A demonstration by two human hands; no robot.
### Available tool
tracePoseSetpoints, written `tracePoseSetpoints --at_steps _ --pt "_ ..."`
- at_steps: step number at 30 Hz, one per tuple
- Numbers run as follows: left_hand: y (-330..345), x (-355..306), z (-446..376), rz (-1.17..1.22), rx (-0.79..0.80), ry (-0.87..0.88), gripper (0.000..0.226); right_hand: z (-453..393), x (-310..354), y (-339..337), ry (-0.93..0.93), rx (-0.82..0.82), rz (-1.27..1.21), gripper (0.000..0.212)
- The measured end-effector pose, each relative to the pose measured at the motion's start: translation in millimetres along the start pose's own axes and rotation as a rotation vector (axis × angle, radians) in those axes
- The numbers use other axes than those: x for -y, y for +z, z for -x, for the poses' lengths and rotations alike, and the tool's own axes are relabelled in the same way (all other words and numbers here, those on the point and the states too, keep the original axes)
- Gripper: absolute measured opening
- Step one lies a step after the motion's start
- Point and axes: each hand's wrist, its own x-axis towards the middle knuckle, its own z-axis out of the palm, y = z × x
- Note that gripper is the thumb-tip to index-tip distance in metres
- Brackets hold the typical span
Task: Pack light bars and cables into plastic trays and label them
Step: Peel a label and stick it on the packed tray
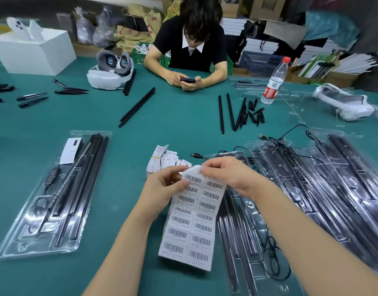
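Observation:
A white sheet of barcode labels (192, 218) hangs in front of me above the green table. My left hand (164, 186) pinches its upper left edge. My right hand (228, 176) pinches the top edge, which is folded over. A packed clear plastic tray (53, 195) with black light bars, a cable and a white card lies at the left. Several filled clear trays (325, 189) overlap at the right, with black cables (271, 259) trailing over them. A stack of small white cards (164, 159) lies just beyond my hands.
Loose black bars (138, 106) and short black parts (241, 112) lie mid-table. A person across the table holds a phone (187, 80). A water bottle (274, 81), two white headsets (110, 71) (344, 102) and a white box (34, 50) stand further back.

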Motion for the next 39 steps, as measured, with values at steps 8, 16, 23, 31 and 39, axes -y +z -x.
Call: tracePoseSetpoints --at_steps 8,16,23,31,39 --pt "-1.1 1.6 0.5 0.038 0.04 0.003 0.037 0.0 1.5 4.3 -0.008 -0.011 0.021 0.01" --pt "-2.6 5.0 2.4 0.009 -0.02 -0.006 0.014 -1.5 4.2 8.6 0.011 -0.046 0.132 0.01" --pt "-2.2 10.4 0.6 -0.075 -0.075 0.017 0.007 2.6 8.5 30.2 -0.545 -0.431 0.788 0.015" --pt "-6.6 15.1 1.4 -0.07 -0.003 0.038 0.008 5.3 1.2 60.1 -0.536 -0.385 0.902 0.016" --pt "-12.8 15.0 1.9 0.149 0.063 -0.059 0.031 6.3 3.7 60.7 -0.454 -0.369 0.831 0.021"
